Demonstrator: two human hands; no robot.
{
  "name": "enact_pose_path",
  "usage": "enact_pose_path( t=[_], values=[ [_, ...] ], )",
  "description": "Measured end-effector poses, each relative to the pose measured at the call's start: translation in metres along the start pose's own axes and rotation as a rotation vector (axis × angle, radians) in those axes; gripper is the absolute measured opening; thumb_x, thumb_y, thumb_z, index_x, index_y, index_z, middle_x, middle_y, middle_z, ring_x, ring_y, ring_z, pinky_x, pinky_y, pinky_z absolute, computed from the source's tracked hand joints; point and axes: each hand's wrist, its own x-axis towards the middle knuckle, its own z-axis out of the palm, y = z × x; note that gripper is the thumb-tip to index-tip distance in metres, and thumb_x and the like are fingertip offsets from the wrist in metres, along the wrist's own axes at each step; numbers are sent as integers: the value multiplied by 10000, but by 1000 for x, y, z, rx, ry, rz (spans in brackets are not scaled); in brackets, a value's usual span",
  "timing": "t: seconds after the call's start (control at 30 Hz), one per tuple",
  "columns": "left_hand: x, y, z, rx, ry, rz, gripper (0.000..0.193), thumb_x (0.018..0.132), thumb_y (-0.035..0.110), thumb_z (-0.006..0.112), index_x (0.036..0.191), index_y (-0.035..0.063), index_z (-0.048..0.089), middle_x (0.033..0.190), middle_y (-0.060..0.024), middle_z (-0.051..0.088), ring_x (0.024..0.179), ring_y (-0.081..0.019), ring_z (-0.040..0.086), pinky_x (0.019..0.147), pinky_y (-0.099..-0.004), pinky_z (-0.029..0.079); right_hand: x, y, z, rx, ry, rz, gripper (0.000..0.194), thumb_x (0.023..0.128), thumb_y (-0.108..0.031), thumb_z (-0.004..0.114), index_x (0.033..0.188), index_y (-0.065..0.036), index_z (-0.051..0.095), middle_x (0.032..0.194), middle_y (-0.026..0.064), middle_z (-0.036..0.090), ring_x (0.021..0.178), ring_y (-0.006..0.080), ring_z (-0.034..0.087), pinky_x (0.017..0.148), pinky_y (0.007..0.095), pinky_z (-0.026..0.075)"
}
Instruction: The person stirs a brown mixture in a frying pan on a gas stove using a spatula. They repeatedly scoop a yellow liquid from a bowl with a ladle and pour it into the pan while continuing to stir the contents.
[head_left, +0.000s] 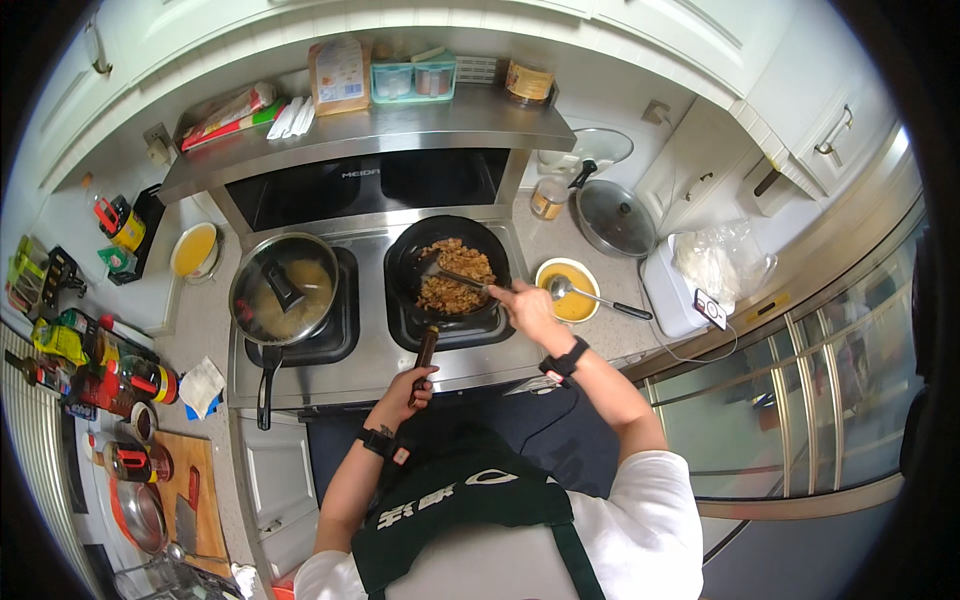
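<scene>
My left hand (411, 390) grips the brown handle (427, 347) of a black wok (405, 247) on the right burner. In the wok lies browned, crumbly food (469, 262), perhaps minced meat. My right hand (534, 311) holds a spatula (463, 279) whose blade reaches into that food at the wok's left side. Just right of my right hand stands a white bowl (551, 268) of orange-yellow liquid, with a metal ladle (583, 292) resting in it. On the left burner sits a glass-lidded pan (330, 259) with yellowish contents, its black handle (267, 390) pointing towards me.
A steel shelf (420, 124) overhangs the stove's back. At right are a lidded pan (615, 217), a jar (549, 197) and a white appliance (664, 285). At left stand a yellow bowl (194, 251), several sauce bottles (154, 379), and a cutting board (214, 517) bearing a cleaver (186, 523).
</scene>
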Motion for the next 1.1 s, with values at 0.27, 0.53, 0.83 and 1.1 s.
enact_pose_path(
  t=[0.27, 0.53, 0.83, 1.1],
  values=[
    [-2, 2, 3, -32, 12, -9, 214, 860, 183, 615, 1022, 48, 578, 650, -2, 480, 452, -47, 359, 377, -182, 228, -35, -3, -56, 219, -86, 164, 290, 814, -166, 630, 1095, -101, 658, 771, 201, 640, 721, 357, 630, 653, 425, 512],
    [1, -1, 1, -25, 9, 1, 221, 883, 188, 581, 1049, 42, 570, 657, -1, 475, 457, -49, 358, 382, -180, 232, -16, 32, -11, 569, -528, 631, 259, 912, -224, 542, 955, 14, 635, 681, 133, 636, 550, 199, 615, 522, 330, 493],
    [2, -2, 1, -34, -15, 12, 199, 860, 177, 622, 999, 49, 562, 650, 2, 470, 454, -47, 352, 376, -175, 236, 24, 48, 25, 237, -832, 452, 246, 868, -197, 524, 828, 28, 616, 718, 136, 626, 552, 229, 574, 448, 352, 462],
    [0, -2, 4, 23, -5, 47, 179, 841, 192, 653, 921, 93, 528, 646, 16, 465, 434, -37, 355, 358, -181, 240, 18, 44, 53, -659, -1000, -313, 337, 777, -166, 658, 1070, 1, 640, 1022, 138, 658, 918, 297, 657, 715, 411, 550]
  ],
)
